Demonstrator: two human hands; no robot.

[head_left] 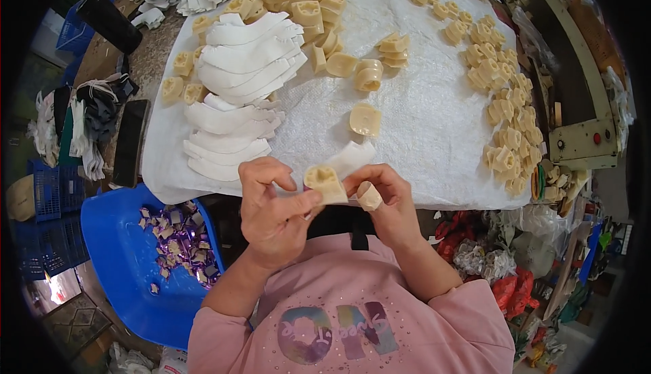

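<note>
My left hand (274, 211) is closed on a cream plastic shoe heel (325, 183), thumb pressed on its near side, hollow face up. My right hand (390, 204) is bent in from the other side, its fingertips at the heel's right edge. A beige cover (369, 196) wraps the right thumb tip. Just beyond the hands lies a white curved strip (351, 158), partly hidden. A single cream heel (365, 120) lies farther out, with a small stack of heels (368, 75) behind it. Overlapping white strips (251, 58) fan out at the left.
White woven sheeting (427, 130) covers the table. Many cream heels (508, 123) line its right side, and more heels (305, 8) pile at the back. A blue basin (115, 259) of purple-wrapped pieces stands at lower left, near a dark phone (131, 143) and a black cylinder (108, 20).
</note>
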